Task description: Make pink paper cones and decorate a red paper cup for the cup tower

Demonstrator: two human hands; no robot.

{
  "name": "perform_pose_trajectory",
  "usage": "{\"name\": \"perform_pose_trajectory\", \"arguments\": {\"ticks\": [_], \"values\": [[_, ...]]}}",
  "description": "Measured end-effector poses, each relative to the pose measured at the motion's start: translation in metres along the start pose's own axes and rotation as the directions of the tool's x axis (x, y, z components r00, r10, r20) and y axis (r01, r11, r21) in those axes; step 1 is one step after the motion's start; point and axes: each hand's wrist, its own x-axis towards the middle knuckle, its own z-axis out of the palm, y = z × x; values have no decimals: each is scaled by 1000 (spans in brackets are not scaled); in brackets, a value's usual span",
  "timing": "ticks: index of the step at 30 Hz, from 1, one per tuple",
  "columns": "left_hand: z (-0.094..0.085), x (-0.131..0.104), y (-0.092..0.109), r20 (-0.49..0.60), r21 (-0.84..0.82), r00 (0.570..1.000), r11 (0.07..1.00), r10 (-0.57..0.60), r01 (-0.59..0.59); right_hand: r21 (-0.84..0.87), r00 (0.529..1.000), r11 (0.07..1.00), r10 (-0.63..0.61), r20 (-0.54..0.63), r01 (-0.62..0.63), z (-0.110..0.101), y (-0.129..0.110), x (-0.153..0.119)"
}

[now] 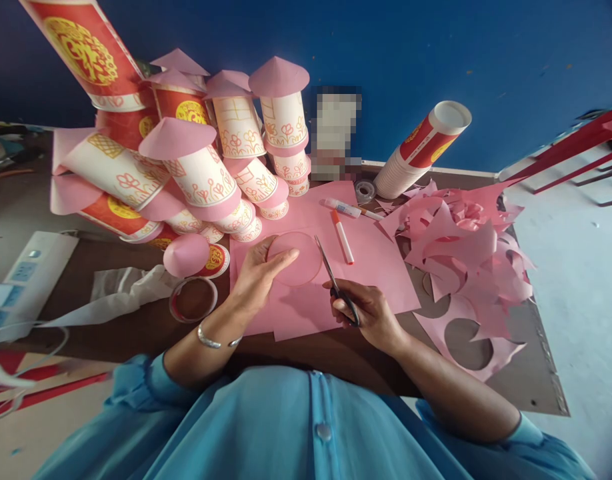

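Observation:
My left hand [259,270] pinches a round pink paper disc [303,260] by its left side, thumb on top. In my right hand [369,310] is a pair of scissors [339,283] with black handles, my fingers wrapped round them. The blades point up and away, close to the right edge of the disc; I cannot tell whether they touch it. Pink paper sheets [386,287] lie flat beneath both hands. Just beyond the scissors rests a white marker [342,238] with orange ends.
Decorated paper cups [203,170] with pink cone tops crowd the left. A cup stack [419,150] leans at the back right beside a tape roll [365,191] and a glue stick [342,207]. Pink paper scraps [466,240] pile up at right. A tape ring [193,300] lies near my left wrist.

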Motion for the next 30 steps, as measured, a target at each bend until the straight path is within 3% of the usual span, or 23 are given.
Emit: {"name": "perform_pose_trajectory", "arguments": {"ticks": [9,30], "values": [[-3,2,1,-90,66,996,998,23,-17,19,1000,1000,8,3,-8,2,-6,1],[-2,2,7,-122,18,990,998,68,-67,19,1000,1000,19,13,-19,-1,-6,-1]]}}
